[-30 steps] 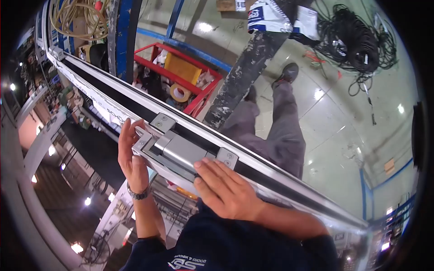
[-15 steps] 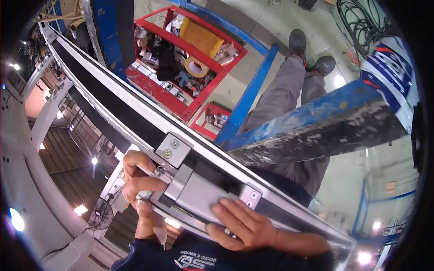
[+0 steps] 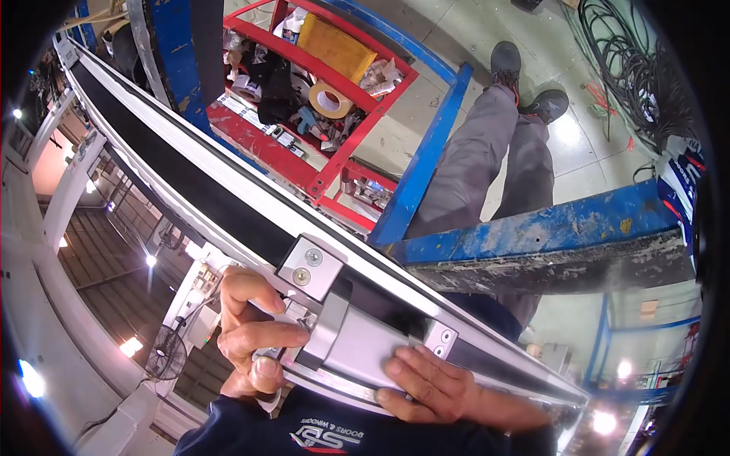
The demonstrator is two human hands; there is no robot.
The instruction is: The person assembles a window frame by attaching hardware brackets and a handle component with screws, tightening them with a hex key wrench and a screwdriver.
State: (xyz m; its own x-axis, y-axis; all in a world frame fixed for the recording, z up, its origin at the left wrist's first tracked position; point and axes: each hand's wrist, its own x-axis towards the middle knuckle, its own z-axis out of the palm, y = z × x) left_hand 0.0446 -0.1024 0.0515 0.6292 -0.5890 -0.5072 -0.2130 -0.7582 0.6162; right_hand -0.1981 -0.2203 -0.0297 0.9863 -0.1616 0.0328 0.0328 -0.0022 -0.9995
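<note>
A long white door or window profile [image 3: 228,205] with a dark channel crosses diagonally in front of me. Set along it are a white block with two screws [image 3: 310,268], a smooth grey metal block [image 3: 365,346] and a second screwed block [image 3: 440,339]. My left hand [image 3: 255,330] is closed at the left end of the grey block, its bent fingers around a small silver metal piece [image 3: 298,313], partly hidden. Over the right part of the grey block lies my right hand [image 3: 433,384], fingers together on top and thumb by the lower edge.
Blue steel bars [image 3: 547,228] stand beyond the profile. Past them, a red rack [image 3: 327,171] holds tape [image 3: 330,99] and mixed scraps. Black cables [image 3: 623,68] lie on the floor at upper right. A fan [image 3: 167,353] shows at lower left.
The view has shifted a little, so the profile and both hands sit slightly further right and lower. Both hands keep nearly the same hold on the parts.
</note>
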